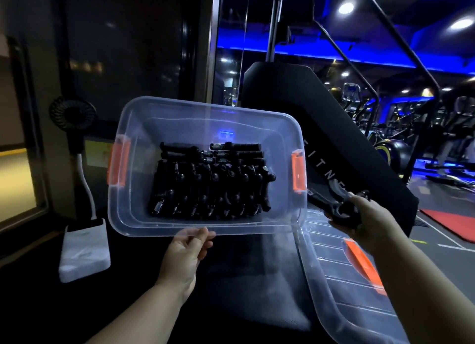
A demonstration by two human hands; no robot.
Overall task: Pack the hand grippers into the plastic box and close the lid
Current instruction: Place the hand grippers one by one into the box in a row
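A clear plastic box [128,215] with orange side latches is tilted up toward me, its open top facing the camera. Several black hand grippers [210,181] with metal springs are stacked in rows inside it. My left hand [187,251] grips the box's near rim from below, thumb on the rim. My right hand [370,222] holds one black hand gripper [339,202] just right of the box, outside it. The clear lid [334,271] with an orange latch lies flat at the lower right, under my right forearm.
A white device [84,248] with a small black fan on a white stalk stands on the dark surface at the left. A black padded machine [321,127] rises behind the box. Gym machines and a red mat fill the right background.
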